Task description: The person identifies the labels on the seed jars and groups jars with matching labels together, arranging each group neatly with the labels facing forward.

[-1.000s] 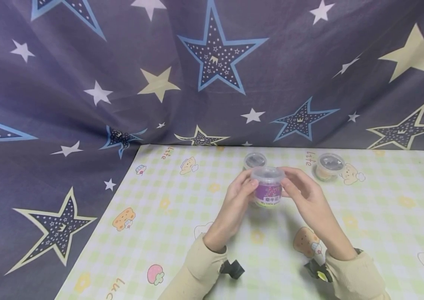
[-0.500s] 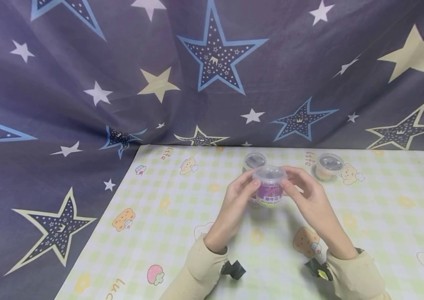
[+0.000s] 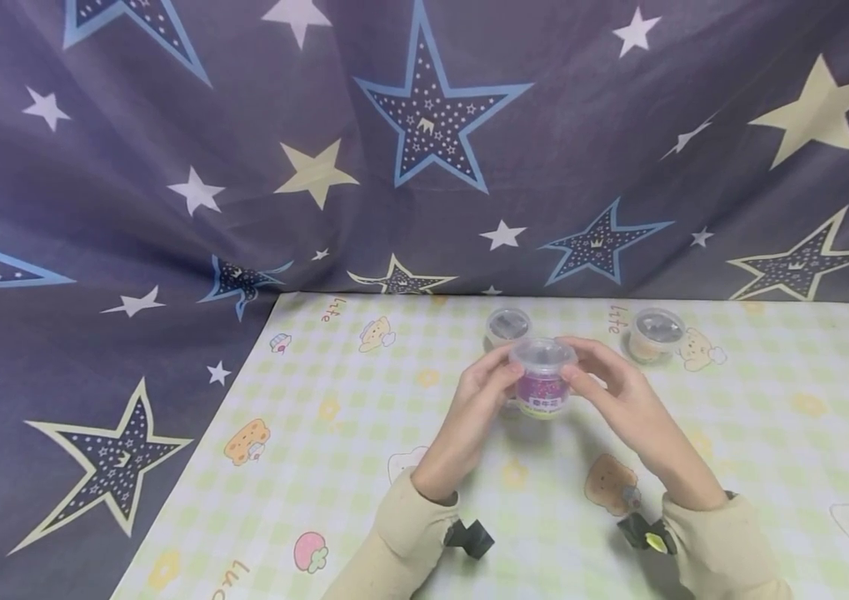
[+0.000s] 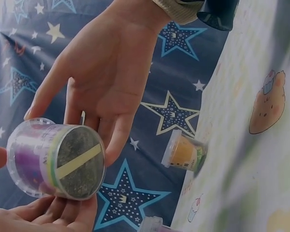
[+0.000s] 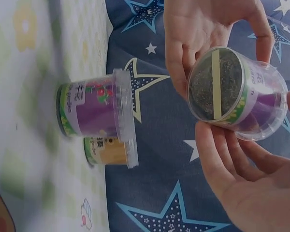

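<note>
Both hands hold a clear plastic planting cup [image 3: 542, 387] with a purple label reading "My little garden", raised above the table. My left hand [image 3: 469, 408] grips its left side, thumb on the front just below the rim. Opposite it, my right hand [image 3: 622, 408] grips the right side in the same way. Dark contents and a yellow strip show through the base of the held cup [image 5: 217, 84] in the right wrist view. A second purple-labelled cup [image 5: 96, 106] stands upright on the table, largely hidden by the held one in the head view.
A yellow-labelled cup [image 5: 108, 151] stands beyond the second purple one. At the back right of the table is an orange-labelled cup [image 3: 655, 335], also seen in the left wrist view. A checked cloth [image 3: 334, 483] covers the table, and a dark star-patterned curtain [image 3: 259, 100] hangs behind.
The held cup and both hands have shifted slightly to the right, and its label has turned a little. The grip stays the same; the head view has moved slightly.
</note>
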Demonstrator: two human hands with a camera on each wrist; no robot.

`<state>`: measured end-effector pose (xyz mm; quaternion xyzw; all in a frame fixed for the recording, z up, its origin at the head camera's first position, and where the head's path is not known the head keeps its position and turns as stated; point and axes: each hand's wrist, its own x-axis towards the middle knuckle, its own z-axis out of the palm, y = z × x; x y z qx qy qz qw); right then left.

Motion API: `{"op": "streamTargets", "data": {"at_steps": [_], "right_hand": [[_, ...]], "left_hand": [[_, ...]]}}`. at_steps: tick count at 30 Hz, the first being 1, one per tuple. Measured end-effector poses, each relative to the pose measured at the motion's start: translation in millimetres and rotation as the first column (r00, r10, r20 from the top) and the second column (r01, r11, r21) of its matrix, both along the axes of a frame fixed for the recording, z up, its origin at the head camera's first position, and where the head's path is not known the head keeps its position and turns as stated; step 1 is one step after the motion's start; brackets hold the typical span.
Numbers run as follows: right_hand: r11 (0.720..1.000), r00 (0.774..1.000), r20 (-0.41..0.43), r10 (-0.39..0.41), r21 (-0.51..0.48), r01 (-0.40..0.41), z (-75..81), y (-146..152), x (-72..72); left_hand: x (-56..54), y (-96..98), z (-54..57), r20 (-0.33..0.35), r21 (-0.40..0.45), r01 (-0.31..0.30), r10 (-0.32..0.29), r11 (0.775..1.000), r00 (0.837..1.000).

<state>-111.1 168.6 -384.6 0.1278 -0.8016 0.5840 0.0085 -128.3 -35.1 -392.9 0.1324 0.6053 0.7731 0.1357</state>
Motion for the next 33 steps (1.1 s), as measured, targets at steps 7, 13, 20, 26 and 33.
{"op": "streamTargets", "data": {"at_steps": [7,13,20,26,33], "right_hand": [[1.000,0.999,0.043,-0.009,0.026,0.008,-1.8,10.3,-0.2],[0.999,1.000,-0.024,-0.016,0.034,0.017,-6.8,21.4,-2.5],[1.000,0.998,-0.066,0.007,0.027,-0.005,-10.4,30.2,-3.6],[0.999,0.998,-0.061,0.032,0.012,-0.032,-15.0,37.0,-3.9],[0.998,0.997,-0.050,0.060,0.034,-0.059,-27.1,48.7,-8.7]], "left_hand": [[-6.7,4.7,-8.4,0.001,-0.069,-0.007,0.007,0.998,1.000],[-13.6,10.1,-14.6,-0.043,-0.120,0.005,-0.010,0.993,0.999],[-16.7,16.7,-18.8,-0.033,-0.181,0.034,-0.041,0.983,0.999],[-18.0,26.1,-22.9,-0.058,-0.211,0.017,-0.030,0.977,0.998],[-16.6,37.9,-29.0,-0.067,-0.210,0.033,-0.048,0.977,0.997]]}}
